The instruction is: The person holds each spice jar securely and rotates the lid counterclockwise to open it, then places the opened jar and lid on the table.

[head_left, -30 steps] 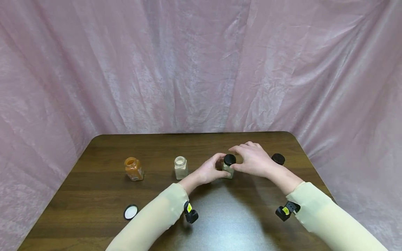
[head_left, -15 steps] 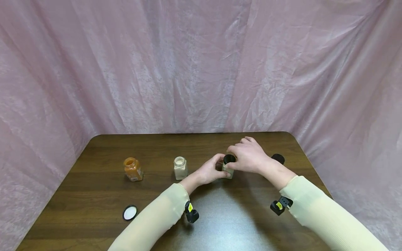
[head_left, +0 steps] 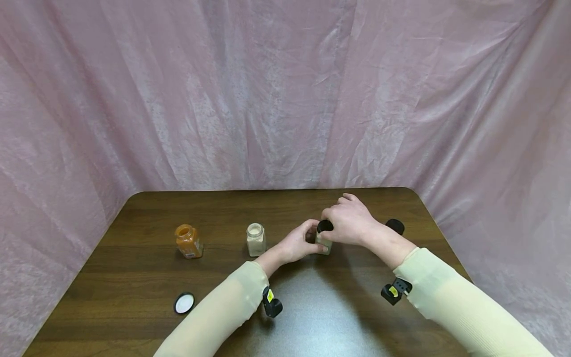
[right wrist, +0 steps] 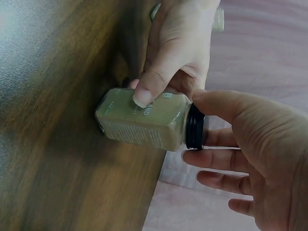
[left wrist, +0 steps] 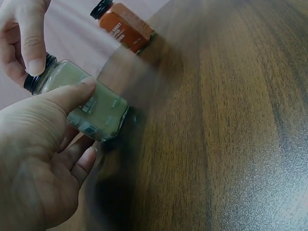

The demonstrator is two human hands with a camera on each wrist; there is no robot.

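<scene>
Green spice jar [head_left: 324, 244] — upright on the wooden bench [head_left: 134, 277], right of centre, body gripped by the left hand [head_left: 298, 244]. Black cap [head_left: 325, 226] on the jar, pinched between thumb and fingers of the right hand [head_left: 352, 223]. White jar [head_left: 256, 239] and orange jar [head_left: 189, 240] to the left — both uncapped; white lid [head_left: 185, 303] near the front edge; second black cap [head_left: 395, 226] right.

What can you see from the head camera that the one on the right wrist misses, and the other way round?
Only the head view shows the whole table, the orange jar, the open pale jar, the white lid and a loose black lid. Only the right wrist view shows the green jar's side label and the ribbed edge of its black cap. Both show the left hand gripping the green jar while the right hand holds its cap.
</scene>
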